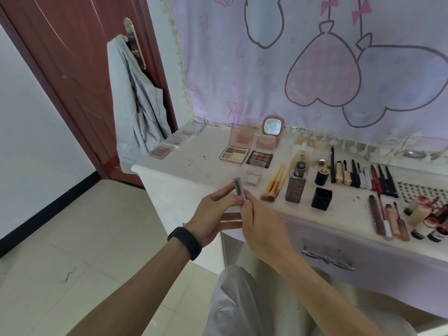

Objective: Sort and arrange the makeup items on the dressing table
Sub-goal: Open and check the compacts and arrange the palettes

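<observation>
I pinch the slim silver stick (240, 191) between my left hand (217, 212) and right hand (263, 229); it looks light, rigid, slick; I'd grip its flat sides mid-body.

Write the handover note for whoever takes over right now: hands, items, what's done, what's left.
Hands: left hand and right hand both pinch the slim silver case near the front edge of the dressing table.
Items: palettes at the back centre, three compacts along the left edge, brushes beside the foundation bottle, pencils in a row, small bottles at the right.
Done: most items look grouped.
Left: place the case; the clear compact lies alone.
</observation>
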The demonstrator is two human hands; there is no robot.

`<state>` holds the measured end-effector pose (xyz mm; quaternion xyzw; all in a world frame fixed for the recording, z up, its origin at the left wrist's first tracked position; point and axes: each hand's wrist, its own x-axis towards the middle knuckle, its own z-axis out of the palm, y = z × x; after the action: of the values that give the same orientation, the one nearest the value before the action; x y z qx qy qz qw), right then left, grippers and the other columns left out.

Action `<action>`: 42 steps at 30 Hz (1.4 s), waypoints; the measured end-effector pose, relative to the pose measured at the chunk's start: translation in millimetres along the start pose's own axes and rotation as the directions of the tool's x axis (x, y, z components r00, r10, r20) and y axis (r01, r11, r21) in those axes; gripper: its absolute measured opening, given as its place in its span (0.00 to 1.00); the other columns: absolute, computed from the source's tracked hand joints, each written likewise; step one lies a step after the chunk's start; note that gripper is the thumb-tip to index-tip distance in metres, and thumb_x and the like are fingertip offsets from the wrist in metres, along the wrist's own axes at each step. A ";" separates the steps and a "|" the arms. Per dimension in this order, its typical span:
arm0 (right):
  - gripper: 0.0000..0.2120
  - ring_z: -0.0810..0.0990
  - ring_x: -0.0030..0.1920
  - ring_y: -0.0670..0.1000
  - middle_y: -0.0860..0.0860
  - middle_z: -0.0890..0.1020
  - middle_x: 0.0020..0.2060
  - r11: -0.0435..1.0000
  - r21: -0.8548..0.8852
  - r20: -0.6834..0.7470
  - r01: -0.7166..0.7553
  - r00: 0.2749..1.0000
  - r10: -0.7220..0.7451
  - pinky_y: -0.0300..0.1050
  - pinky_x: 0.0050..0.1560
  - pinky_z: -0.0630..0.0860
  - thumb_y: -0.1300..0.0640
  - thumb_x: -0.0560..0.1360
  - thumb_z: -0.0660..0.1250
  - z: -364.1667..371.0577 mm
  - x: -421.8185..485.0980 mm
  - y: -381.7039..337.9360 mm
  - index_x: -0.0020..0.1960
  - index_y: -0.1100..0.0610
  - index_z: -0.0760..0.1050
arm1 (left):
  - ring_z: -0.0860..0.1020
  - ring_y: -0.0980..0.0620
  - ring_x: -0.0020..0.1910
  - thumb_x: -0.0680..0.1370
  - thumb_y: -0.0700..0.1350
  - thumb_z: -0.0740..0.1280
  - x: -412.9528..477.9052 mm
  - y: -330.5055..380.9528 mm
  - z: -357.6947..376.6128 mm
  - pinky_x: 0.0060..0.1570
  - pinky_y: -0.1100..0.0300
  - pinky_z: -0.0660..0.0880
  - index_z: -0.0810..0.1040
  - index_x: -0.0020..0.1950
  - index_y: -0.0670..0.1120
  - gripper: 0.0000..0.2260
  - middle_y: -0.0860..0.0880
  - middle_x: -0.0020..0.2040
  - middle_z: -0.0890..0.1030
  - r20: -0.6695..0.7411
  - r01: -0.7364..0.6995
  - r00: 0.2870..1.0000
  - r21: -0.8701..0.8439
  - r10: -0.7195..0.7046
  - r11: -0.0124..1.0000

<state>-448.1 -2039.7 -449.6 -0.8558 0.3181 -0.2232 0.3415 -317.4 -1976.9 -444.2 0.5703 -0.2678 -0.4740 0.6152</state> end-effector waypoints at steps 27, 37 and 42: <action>0.19 0.80 0.40 0.52 0.56 0.85 0.43 0.506 0.695 0.301 -0.511 0.846 0.441 0.45 0.37 0.76 0.40 0.83 0.57 1.1 31.8 -11.5 0.54 0.54 0.77 | 0.83 0.40 0.52 0.77 0.33 0.65 -14.5 5.5 -68.7 0.46 0.55 0.82 0.78 0.67 0.43 0.19 0.42 0.63 0.80 0.043 0.096 0.995 -0.388 -0.086 0.917; 0.16 0.83 0.45 0.45 0.44 0.81 0.52 0.731 0.588 0.277 -0.347 0.935 0.222 0.38 0.38 0.78 0.37 0.84 0.51 10.4 25.9 -7.1 0.58 0.35 0.77 | 0.59 0.56 0.59 0.65 0.61 0.79 -11.8 32.2 -49.2 0.61 0.59 0.63 0.58 0.77 0.54 0.47 0.50 0.66 0.68 0.142 -0.150 0.988 0.976 0.063 0.155; 0.13 0.80 0.45 0.46 0.42 0.80 0.46 0.767 0.566 0.237 -0.304 0.950 0.202 0.35 0.37 0.79 0.39 0.84 0.51 8.9 28.4 -5.5 0.49 0.36 0.73 | 0.66 0.49 0.59 0.60 0.65 0.74 2.6 21.8 -45.5 0.60 0.56 0.69 0.58 0.73 0.53 0.47 0.50 0.62 0.72 0.148 -0.139 0.972 0.989 0.181 -0.058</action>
<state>-420.8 -2052.5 -446.8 -0.6694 0.3156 -0.1930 0.6443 -270.7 -1961.0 -433.4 0.8085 -0.5817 -0.0527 0.0718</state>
